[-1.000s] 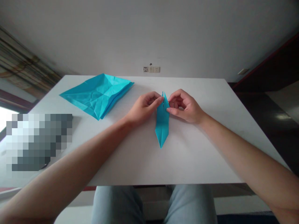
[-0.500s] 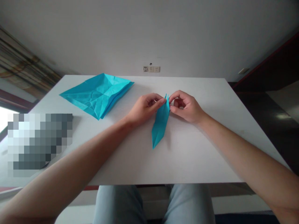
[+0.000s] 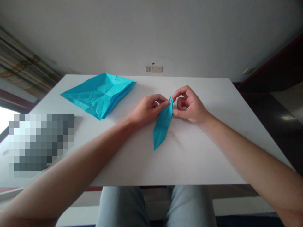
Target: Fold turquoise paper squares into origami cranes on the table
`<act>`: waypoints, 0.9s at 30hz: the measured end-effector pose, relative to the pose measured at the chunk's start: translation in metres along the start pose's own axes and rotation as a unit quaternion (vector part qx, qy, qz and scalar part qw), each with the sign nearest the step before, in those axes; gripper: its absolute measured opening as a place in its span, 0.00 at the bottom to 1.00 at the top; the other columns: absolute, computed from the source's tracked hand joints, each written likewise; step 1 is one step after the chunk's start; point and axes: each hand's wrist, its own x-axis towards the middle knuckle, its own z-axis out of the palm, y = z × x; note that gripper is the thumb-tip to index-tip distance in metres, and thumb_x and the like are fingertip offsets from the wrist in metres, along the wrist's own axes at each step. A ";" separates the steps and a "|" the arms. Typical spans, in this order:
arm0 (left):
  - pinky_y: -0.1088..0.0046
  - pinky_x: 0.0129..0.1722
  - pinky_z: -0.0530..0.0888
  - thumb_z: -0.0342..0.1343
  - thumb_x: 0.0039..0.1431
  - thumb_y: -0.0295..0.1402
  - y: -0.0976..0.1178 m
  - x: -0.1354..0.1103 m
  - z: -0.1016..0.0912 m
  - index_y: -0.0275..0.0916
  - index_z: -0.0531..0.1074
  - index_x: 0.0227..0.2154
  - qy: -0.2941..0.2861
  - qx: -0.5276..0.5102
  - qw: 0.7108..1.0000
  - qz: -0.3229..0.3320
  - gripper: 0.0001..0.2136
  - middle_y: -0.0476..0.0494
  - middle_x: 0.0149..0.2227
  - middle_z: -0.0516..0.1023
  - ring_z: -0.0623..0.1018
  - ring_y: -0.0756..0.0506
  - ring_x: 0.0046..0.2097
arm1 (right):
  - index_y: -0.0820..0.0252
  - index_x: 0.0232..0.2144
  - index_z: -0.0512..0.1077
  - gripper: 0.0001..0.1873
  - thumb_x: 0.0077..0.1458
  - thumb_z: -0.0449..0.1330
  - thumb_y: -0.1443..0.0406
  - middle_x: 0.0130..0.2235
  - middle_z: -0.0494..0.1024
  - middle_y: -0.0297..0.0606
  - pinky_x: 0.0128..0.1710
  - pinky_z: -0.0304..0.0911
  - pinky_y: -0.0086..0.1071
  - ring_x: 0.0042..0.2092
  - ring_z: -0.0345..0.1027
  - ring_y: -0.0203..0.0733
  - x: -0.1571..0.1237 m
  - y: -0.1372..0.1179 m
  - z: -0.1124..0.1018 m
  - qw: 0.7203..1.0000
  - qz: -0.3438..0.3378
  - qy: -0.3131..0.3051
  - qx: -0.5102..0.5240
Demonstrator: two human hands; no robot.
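Note:
A narrow folded piece of blue paper [image 3: 163,126] lies on the white table [image 3: 194,151], its pointed end toward me and tilted to the left. My left hand [image 3: 148,108] pinches its far end from the left side. My right hand [image 3: 189,105] pinches the same far tip from the right, fingers curled. Both hands rest on the table near its middle.
A stack of creased blue paper sheets [image 3: 100,93] lies at the table's far left. A blurred-out object [image 3: 39,142] sits at the left edge. A wall socket [image 3: 153,68] is on the wall behind. My knees show below the table's front edge.
The folded paper's near point has swung to the left, so it now lies slanted. Both hands kept their pinch at the far tip; my right fingers rose slightly.

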 end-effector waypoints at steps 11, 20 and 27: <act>0.72 0.27 0.61 0.65 0.73 0.52 0.000 0.000 0.000 0.39 0.82 0.40 -0.003 0.008 1.000 0.000 0.18 0.50 0.28 0.76 0.66 0.51 0.27 | 0.50 0.46 0.69 0.27 0.52 0.81 0.62 0.45 0.78 0.30 0.27 0.58 0.30 0.28 0.58 0.28 0.001 -0.002 0.001 1.000 -0.005 -0.010 0.013; 0.73 0.27 0.60 0.66 0.72 0.54 -0.002 0.001 -0.001 0.39 0.81 0.40 -0.006 -0.007 1.000 0.000 0.21 0.50 0.28 0.75 0.66 0.51 0.28 | 0.51 0.45 0.76 0.20 0.58 0.80 0.58 0.42 0.79 0.32 0.28 0.57 0.31 0.29 0.58 0.32 0.001 -0.004 0.001 1.000 -0.002 -0.003 0.028; 0.74 0.29 0.62 0.65 0.72 0.53 0.001 0.000 -0.001 0.37 0.82 0.40 -0.015 -0.004 1.000 -0.009 0.20 0.49 0.29 0.76 0.69 0.50 0.30 | 0.52 0.44 0.82 0.20 0.61 0.80 0.49 0.28 0.68 0.27 0.27 0.51 0.32 0.28 0.56 0.35 0.002 0.005 -0.003 0.998 0.018 -0.011 0.066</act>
